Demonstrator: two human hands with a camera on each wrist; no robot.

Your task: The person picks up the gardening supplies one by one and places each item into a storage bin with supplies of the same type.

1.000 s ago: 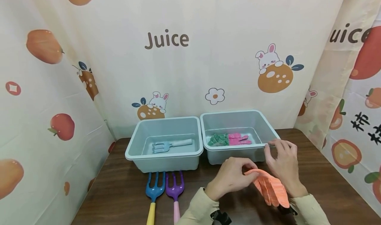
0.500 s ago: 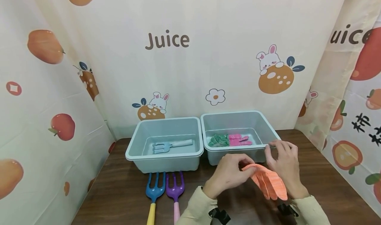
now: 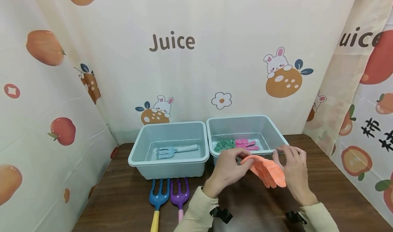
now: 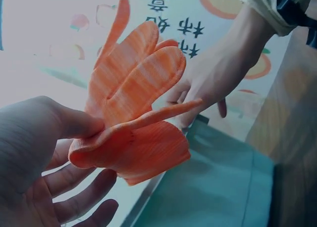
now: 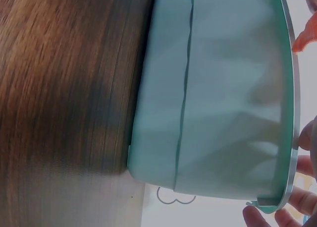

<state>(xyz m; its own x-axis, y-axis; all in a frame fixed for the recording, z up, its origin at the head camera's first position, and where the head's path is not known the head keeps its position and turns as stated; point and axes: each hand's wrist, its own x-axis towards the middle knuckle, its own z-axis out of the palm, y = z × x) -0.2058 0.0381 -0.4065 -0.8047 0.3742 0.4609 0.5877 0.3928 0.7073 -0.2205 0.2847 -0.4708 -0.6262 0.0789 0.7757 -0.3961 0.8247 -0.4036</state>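
Observation:
My left hand (image 3: 226, 170) pinches the cuff of an orange knitted glove (image 3: 267, 172) between thumb and fingers. The glove's fingers point right, toward my other hand; in the left wrist view they spread upward. Held up near the front wall of the right-hand light blue plastic bin (image 3: 242, 117), the glove overlaps that bin's rim in the head view. My right hand (image 3: 294, 169) grips the bin's front right corner, fingers over the rim (image 5: 296, 98). Inside that bin lie a green glove (image 3: 224, 144) and a pink glove (image 3: 245, 144), partly hidden by the front wall.
A matching bin (image 3: 172, 171) stands on the left with a small light blue hand fork (image 3: 176, 151) inside. Before it on the wooden table (image 3: 122, 198) lie a blue fork with a yellow handle (image 3: 159, 198) and a purple fork with a pink handle (image 3: 179, 197). Printed curtains surround the table.
My left hand has lifted the orange glove up and to the left, closer to the right-hand bin. The right hand stays at the bin's corner.

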